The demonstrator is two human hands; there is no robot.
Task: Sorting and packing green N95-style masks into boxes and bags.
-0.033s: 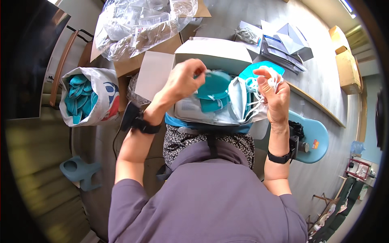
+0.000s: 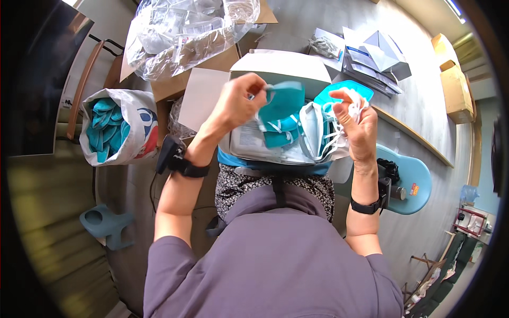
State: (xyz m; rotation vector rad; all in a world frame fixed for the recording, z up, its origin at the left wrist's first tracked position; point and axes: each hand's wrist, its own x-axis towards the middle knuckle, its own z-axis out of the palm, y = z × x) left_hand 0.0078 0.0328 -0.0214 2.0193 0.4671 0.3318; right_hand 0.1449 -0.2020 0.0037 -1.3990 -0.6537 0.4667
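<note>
My left hand (image 2: 244,100) pinches the edge of a teal face mask (image 2: 284,103), holding it above an open white box (image 2: 275,62) in front of me. Raised over the box's right side, my right hand (image 2: 361,124) has its fingers curled around a bunch of white elastic straps (image 2: 356,106). Those straps trail down toward several masks (image 2: 313,130) standing on edge inside the box. Below the lifted mask, more teal masks (image 2: 282,139) with white bands lie in the box. Another flat teal piece (image 2: 350,89) shows behind my right hand.
To the left stands a white bag (image 2: 146,130) full of teal masks (image 2: 104,130). A carton with clear plastic packaging (image 2: 185,37) sits at the far left. Flattened boxes (image 2: 374,58) lie at the far right. A blue stool (image 2: 416,177) is beside my right forearm.
The teal mask in my left hand has tilted more upright, showing more of the masks under it. Both hands have barely moved.
</note>
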